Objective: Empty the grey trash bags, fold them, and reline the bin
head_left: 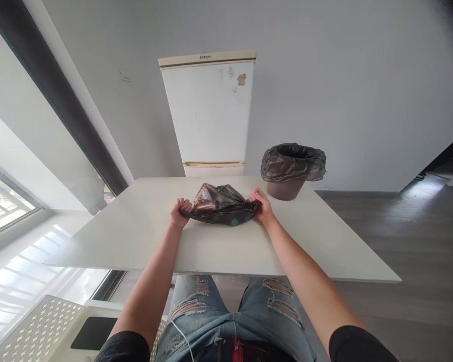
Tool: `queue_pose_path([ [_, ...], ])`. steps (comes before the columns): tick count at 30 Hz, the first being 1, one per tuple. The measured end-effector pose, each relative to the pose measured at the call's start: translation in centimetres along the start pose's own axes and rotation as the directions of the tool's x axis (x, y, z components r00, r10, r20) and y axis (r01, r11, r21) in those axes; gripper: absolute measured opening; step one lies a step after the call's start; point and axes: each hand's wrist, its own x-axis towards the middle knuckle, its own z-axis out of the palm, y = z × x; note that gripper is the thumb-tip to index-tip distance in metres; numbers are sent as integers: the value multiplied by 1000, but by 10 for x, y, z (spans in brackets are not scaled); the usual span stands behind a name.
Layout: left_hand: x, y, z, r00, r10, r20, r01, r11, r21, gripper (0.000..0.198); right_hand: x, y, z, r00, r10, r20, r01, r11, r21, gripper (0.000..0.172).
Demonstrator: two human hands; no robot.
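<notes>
A dark, half-see-through plastic bag (219, 205) with something inside lies on the white table (136, 236). My left hand (180, 213) is closed on the bag's left end. My right hand (262, 204) is closed on its right end. The bag's rim is stretched between the two hands, just above the tabletop. What is in the bag shows only as reddish and teal patches through the plastic.
A brown bin (291, 171) lined with a dark bag stands at the table's far right edge. A white fridge (210, 113) is against the back wall. A window is at left, with a white perforated panel (33, 329) below. Dark floor lies to the right.
</notes>
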Motion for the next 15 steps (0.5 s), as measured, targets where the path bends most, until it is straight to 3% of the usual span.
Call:
queue_pose_path([
  [4,-1,6,-3,991,85,-99,-98,986,-136,80,-1,-2,-2,1000,-15,2,15,1000,-7,53],
  [7,-1,8,-3,989,116,-88,-132,970,-203,66,-1,-4,2,998,-13,54,15,999,-35,59],
  [10,0,10,1,990,109,-92,-127,968,-216,50,-3,-12,10,993,3,117,8,996,-90,48],
  [15,-2,10,8,988,62,-144,-98,962,-256,68,-16,-38,21,959,-152,237,212,944,-252,39],
])
